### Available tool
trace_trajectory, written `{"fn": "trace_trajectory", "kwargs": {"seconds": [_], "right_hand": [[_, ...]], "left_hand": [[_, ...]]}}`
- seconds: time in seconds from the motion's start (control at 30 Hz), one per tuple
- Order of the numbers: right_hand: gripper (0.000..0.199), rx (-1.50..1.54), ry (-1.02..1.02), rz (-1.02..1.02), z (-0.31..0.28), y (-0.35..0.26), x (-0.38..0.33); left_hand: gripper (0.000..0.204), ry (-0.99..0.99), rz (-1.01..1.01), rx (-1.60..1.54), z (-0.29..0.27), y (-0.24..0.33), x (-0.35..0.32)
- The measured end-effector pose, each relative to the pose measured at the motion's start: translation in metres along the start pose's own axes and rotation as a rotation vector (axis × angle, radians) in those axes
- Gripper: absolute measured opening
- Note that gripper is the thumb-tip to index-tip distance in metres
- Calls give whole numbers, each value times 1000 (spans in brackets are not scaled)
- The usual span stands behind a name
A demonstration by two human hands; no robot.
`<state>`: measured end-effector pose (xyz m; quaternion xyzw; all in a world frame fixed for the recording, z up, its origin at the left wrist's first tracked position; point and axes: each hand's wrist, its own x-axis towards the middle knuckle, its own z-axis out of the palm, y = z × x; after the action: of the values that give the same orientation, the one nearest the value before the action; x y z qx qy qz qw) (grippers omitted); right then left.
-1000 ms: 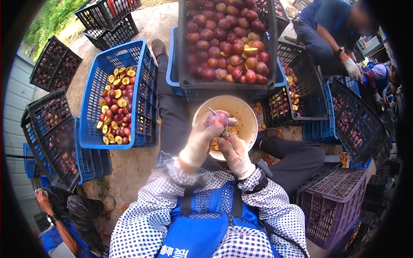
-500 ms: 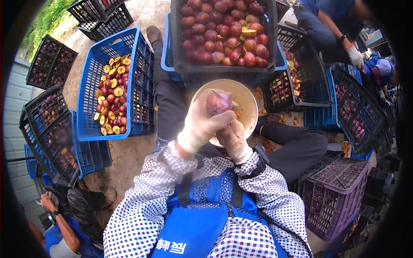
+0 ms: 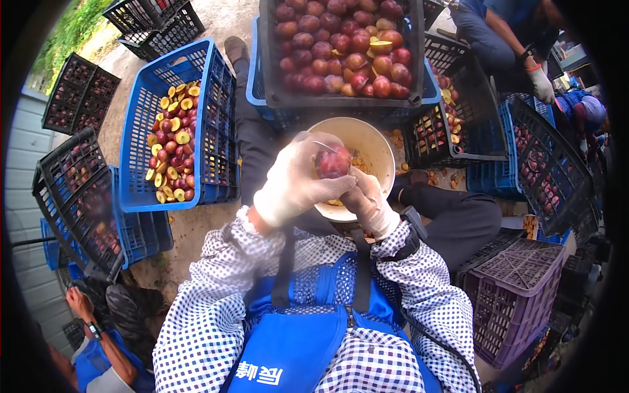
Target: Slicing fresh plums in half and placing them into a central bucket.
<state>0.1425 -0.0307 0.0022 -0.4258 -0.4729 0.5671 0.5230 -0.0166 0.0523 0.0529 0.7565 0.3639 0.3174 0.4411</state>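
Observation:
Over a cream bucket, my gloved left hand is closed around a whole red plum. A thin metal blade shows along the plum's upper side; its handle is hidden, so I cannot tell which hand it belongs to. My gloved right hand has its fingers curled against the plum's lower right side; what they grip is hidden. Yellowish scraps lie inside the bucket. Ahead, a dark crate full of whole plums rests on a blue crate.
Cut plum halves fill part of a blue crate at left. Black crates with plums stand at right, a purple crate nearer. Co-workers sit at upper right and lower left. Plum scraps lie on the floor.
My right hand has moved slightly to the right and down. My left hand has shifted a little left, its fingers higher over the plum, which has turned and sits slightly lower.

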Motion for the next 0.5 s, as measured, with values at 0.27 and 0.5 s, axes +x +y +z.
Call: {"fn": "trace_trajectory", "kwargs": {"seconds": [0.27, 0.5], "right_hand": [[25, -224, -253, 469, -34, -38, -1], [27, -473, -298, 559, -43, -45, -14]], "left_hand": [[46, -388, -349, -226, -23, -5, 9], [47, -517, -287, 28, -26, -21, -6]]}}
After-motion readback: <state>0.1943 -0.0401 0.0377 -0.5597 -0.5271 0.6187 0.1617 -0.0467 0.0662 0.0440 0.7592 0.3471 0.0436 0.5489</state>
